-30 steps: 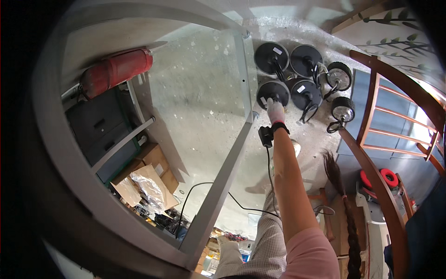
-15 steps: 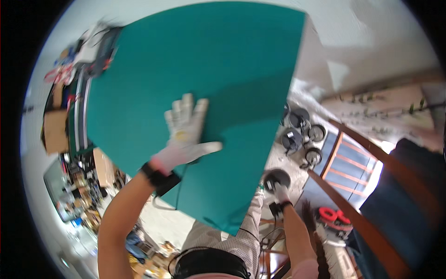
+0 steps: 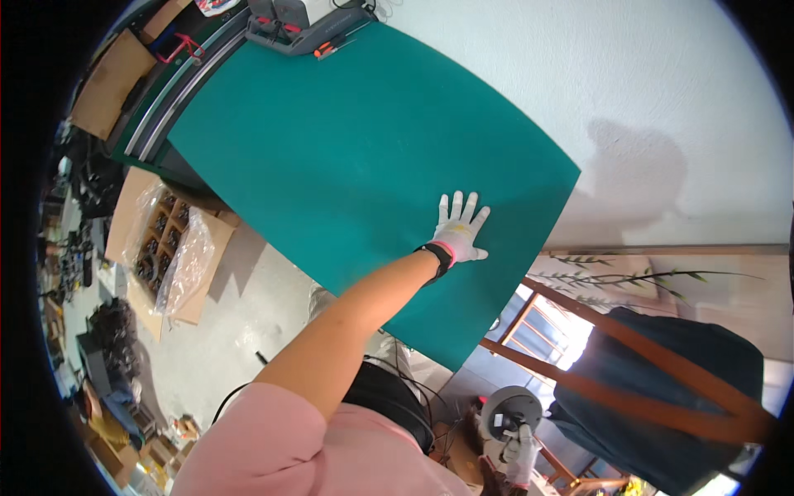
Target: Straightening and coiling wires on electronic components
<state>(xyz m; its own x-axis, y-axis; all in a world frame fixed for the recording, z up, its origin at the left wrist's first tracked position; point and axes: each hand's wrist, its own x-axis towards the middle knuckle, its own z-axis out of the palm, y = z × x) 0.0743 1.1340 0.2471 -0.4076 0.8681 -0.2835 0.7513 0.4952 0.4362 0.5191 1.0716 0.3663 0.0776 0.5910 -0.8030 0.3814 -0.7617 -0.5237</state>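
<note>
My right hand (image 3: 521,453), gloved, is at the lower right of the frame, its fingers curled in around the hub (image 3: 516,421) of a dark round disc (image 3: 506,401). The grip looks closed on it, though I cannot tell how the undersides of my fingertips sit. The disc hangs clear of the tabletop, its flat face toward the camera, a small pale label (image 3: 498,420) near the hub.

My left hand (image 3: 457,231), also gloved, lies palm down right of centre, fingers spread wide and holding nothing; it rests on the green tabletop (image 3: 347,149). A black band (image 3: 442,263) circles that wrist.

At the top left, an orange-handled tool (image 3: 322,51) lies on the tabletop beside a grey case (image 3: 302,40). A cardboard box (image 3: 217,241) with clear plastic in it stands at the left, its flaps spread. Dark cloth (image 3: 703,339) drapes near a brown wooden frame (image 3: 653,401) at the right.
</note>
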